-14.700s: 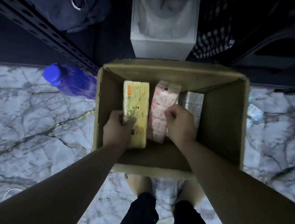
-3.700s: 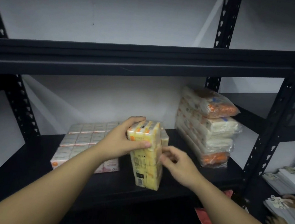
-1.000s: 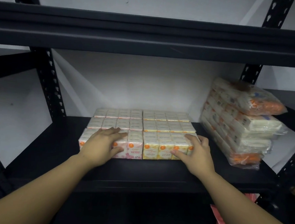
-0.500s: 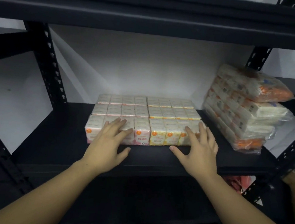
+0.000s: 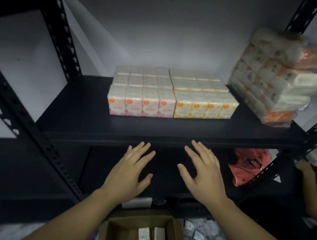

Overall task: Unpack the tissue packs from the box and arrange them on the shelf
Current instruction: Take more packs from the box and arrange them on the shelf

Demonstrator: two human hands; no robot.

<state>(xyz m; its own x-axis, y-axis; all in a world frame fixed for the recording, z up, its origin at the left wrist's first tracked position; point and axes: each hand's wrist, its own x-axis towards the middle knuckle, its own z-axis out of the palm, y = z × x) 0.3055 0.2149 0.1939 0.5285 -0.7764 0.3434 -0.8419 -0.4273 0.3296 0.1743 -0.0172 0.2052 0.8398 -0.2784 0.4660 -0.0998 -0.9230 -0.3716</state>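
1. On the black shelf point(image 5: 81, 117) we have a pink tissue pack point(image 5: 141, 101) and a yellow tissue pack point(image 5: 206, 105) lying side by side, touching, squared to the front edge.
2. In front of the shelf edge, our left hand point(image 5: 130, 173) and right hand point(image 5: 204, 175) hover with fingers spread and relaxed, holding nothing.
3. Below us the cardboard box point(image 5: 142, 233) sits open on the floor, with at least two more packs point(image 5: 151, 239) standing on edge inside.
4. We judge these packs light and soft under slick film wrap, so they will give when squeezed.
5. We would take one by its long sides, thumb opposite fingers, near the middle, since a grip at a corner may slip or crumple the wrap.
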